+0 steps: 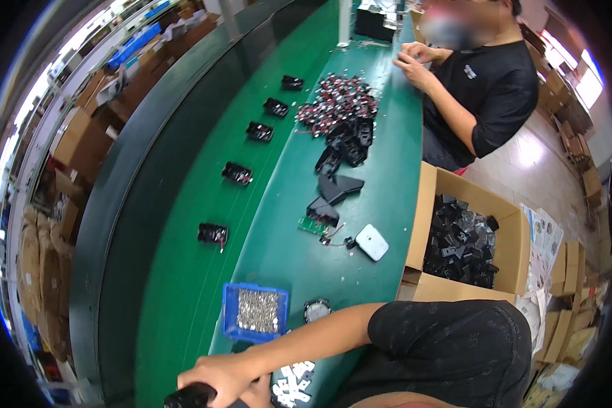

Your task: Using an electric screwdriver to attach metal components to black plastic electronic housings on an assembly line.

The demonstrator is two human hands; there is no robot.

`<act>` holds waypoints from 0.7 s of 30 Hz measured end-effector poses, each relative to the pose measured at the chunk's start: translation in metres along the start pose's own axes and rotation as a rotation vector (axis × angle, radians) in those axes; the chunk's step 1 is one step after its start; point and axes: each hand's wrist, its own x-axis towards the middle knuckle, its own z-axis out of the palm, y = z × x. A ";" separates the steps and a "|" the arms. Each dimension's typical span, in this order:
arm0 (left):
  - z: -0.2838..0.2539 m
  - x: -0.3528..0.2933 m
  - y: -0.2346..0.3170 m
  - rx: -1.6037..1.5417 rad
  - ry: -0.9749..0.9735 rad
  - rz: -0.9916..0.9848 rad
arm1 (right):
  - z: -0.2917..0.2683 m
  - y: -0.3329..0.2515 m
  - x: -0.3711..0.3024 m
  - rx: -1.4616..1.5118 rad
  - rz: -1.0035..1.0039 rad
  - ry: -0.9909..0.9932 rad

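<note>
Black plastic casing [192, 395], below-left of the blue bin [228, 314]: right hand [214, 375] curls fingers round it; hold steadily. Left hand [257, 392]: fingers hidden, can't tell.

"What's in the right hand [216, 377]?"
"A black part [192, 396]; the lower edge cuts it off on my feed. I see the left hand [256, 394] mostly hidden."
"The co-worker's hands [418, 58]?"
"Whatever they hold is too small for me."

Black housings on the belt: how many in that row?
5, from far to near on the belt: first, second and third left of the wire pile; fourth; fifth above-left of the blue bin. More may be hidden nearer.
</note>
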 end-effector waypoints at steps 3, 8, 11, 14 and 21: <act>0.002 0.011 0.016 -0.203 -0.121 0.017 | -0.011 -0.003 0.000 0.010 0.047 -0.058; -0.006 0.024 0.037 -0.270 -0.212 -0.076 | -0.017 -0.006 0.002 -0.085 0.132 -0.014; -0.003 0.021 0.026 -0.229 -0.212 -0.074 | -0.015 -0.001 0.000 -0.112 0.111 -0.011; 0.000 0.020 0.018 -0.283 -0.183 -0.057 | -0.010 -0.005 0.000 -0.136 0.170 -0.053; -0.004 0.032 0.013 -0.294 -0.218 -0.034 | -0.012 0.004 0.002 -0.094 0.236 -0.004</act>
